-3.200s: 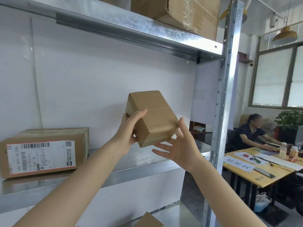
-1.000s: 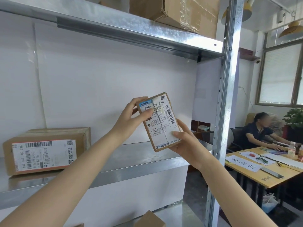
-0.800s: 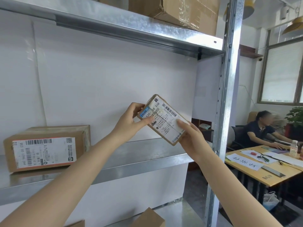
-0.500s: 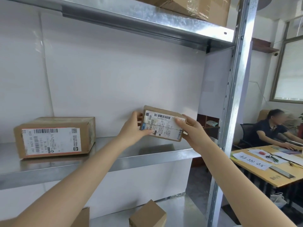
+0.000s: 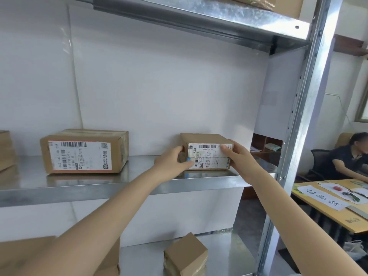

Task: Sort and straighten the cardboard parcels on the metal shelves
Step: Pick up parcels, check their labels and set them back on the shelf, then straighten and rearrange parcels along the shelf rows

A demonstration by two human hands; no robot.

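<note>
Two hands clasp the small brown cardboard parcel [image 5: 207, 151]: my left hand [image 5: 171, 162] grips its left end and my right hand [image 5: 238, 156] its right end, thumbs on its front. It sits on the grey metal shelf [image 5: 135, 168] near the front edge, long axis along that edge, well apart from the larger brown labelled carton [image 5: 83, 151]. Its back is hidden, so I cannot tell whether it sits square.

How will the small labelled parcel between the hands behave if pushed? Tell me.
Probably stiff: the small labelled parcel shows square edges. Likely light: the left hand and right hand hold it by its ends. Low on the smooth metal shelf, it should slide, not tip.
</note>
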